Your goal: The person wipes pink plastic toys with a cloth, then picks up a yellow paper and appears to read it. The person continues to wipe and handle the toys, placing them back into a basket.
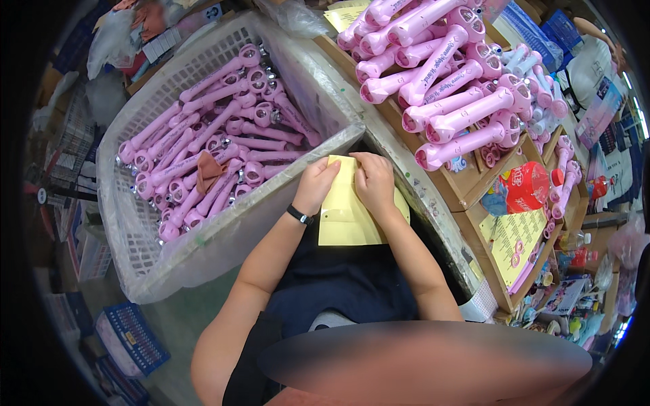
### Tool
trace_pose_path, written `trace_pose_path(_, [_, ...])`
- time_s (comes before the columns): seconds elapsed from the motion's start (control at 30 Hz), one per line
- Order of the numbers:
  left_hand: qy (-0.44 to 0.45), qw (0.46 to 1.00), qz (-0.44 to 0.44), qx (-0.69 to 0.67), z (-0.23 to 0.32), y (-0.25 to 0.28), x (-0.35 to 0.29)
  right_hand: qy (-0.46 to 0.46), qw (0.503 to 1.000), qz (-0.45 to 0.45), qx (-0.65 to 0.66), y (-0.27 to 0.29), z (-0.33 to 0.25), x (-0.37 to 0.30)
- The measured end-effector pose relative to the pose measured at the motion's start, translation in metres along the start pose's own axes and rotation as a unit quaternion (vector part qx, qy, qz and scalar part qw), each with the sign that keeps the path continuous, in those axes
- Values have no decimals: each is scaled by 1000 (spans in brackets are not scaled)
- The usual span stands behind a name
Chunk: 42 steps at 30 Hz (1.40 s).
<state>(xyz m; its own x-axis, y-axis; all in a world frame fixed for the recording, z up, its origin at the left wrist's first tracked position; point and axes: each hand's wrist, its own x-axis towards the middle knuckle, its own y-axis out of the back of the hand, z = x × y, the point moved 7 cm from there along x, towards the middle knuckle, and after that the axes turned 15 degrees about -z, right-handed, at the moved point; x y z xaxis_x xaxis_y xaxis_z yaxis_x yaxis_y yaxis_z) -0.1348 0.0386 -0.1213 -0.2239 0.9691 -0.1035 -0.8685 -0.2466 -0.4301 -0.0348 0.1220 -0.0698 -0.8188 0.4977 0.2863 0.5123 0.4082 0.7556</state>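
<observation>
A yellow sheet of paper (pixel 349 227) is held in front of me, above my lap. Its left edge is pinched by my left hand (pixel 317 186), which has a black band on the wrist. My right hand (pixel 374 181) is closed on the upper right part of the sheet, with bent fingers. The paper looks creased or folded, and a small dark mark shows near its lower left. Just left of my hands stands a white plastic basket (pixel 233 240) heaped with pink toy wands (pixel 203 125). An orange-brown cloth (pixel 211 170) rests on the wands.
On the right-hand workbench (pixel 413 183), more pink wands (pixel 467 111) are piled beside light blue ones (pixel 528 64). A red-labelled bottle (pixel 528 188) lies near a printed yellow sheet (pixel 511 237) in a cardboard tray. Blue crates (pixel 132 335) stand on the floor at lower left.
</observation>
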Motion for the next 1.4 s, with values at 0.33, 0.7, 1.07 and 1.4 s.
trace_pose_path(0.33, [1, 998, 44, -41, -10, 7, 0, 104, 994, 26, -21, 6, 0, -12])
trace_pose_path(0.7, [3, 998, 43, -49, -10, 8, 2, 155, 988, -7, 22, 14, 4, -13])
trace_pose_path(1.07, [3, 997, 17, -80, -5, 3, 4, 125, 992, -27, 19, 12, 5, -8])
trace_pose_path(1.4, [8, 996, 14, -85, -8, 7, 5, 175, 976, 124, 28, 52, -1, -48])
